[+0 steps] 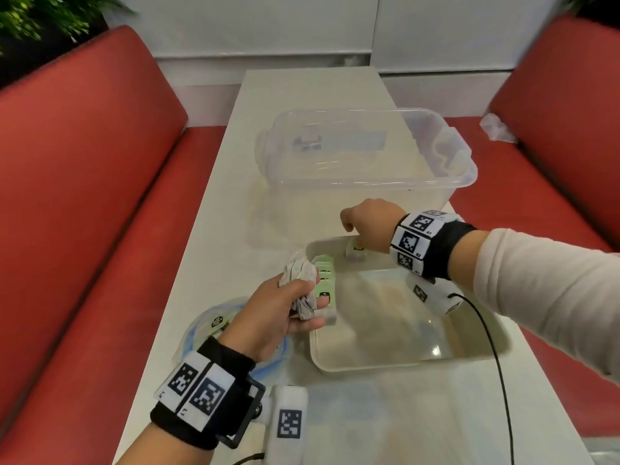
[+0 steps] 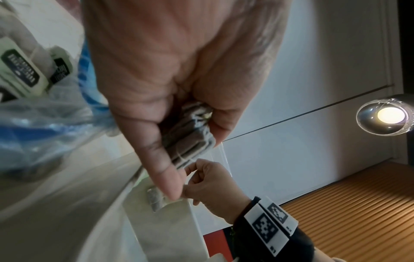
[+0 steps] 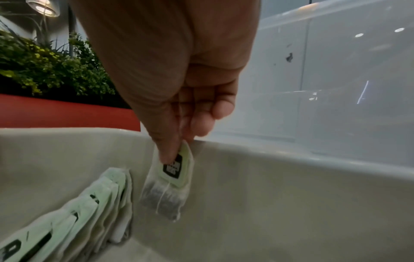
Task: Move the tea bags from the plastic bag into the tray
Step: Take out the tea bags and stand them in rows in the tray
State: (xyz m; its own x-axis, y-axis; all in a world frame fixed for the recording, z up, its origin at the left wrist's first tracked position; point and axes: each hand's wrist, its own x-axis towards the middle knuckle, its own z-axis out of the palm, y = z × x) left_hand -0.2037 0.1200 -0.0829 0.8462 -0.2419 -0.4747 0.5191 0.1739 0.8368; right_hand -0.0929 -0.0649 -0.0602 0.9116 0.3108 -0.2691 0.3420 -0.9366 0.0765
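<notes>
- Hanging from the right hand, 1 tea bag is pinched at its top edge and green tag between thumb and fingers, so the pouch dangles below the fingertips.
- That tea bag sits inside the tray, near its far wall, with the lower end close to the tray floor; whether it touches cannot be told.
- Beside it, a row of tea bags with green tags leans along the tray's left wall, overlapping like fallen cards.
- The left hand hovers over the tray's left rim, fingers and thumb curled around a bunch of tea bags, which stick out past the knuckles toward the tray.
- The plastic bag, clear with blue print, lies on the table just left of the tray, under the left wrist, with at least 1 green tag showing inside.
- Beyond the tray stands a large clear storage bin.
- Red padded benches run along both sides of the table.
</notes>
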